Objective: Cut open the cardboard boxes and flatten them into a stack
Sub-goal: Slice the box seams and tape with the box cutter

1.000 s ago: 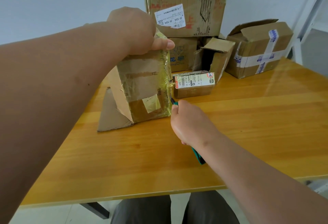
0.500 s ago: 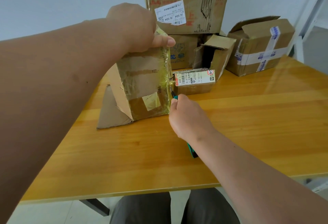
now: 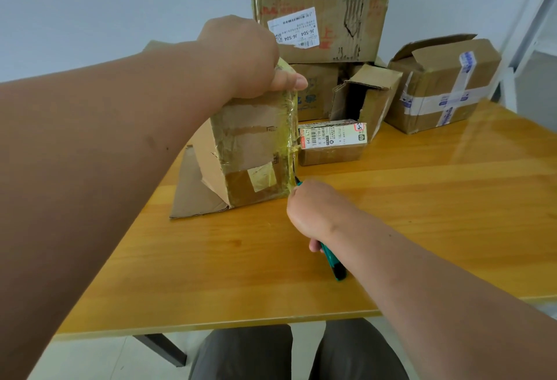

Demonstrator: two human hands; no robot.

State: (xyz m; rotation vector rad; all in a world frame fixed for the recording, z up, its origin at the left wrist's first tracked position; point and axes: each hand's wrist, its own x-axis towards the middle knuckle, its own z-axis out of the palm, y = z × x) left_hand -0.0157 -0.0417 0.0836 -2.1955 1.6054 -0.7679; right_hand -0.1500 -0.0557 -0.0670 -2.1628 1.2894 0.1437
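Cardboard box (image 3: 253,150) stayed gripped at its top by your left hand (image 3: 241,57). Your right hand (image 3: 313,211), clutching the knife (image 3: 333,262), had drawn slightly back down the box's taped corner.

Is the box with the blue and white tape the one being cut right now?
No, the blue-taped box sits untouched at the table's back right, while the left hand holds a yellow-taped box.

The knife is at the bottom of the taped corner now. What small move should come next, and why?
Probably draw the knife down through the last tape at the corner of the taped box. The right hand holds it just above the table, while the left hand steadies the top.
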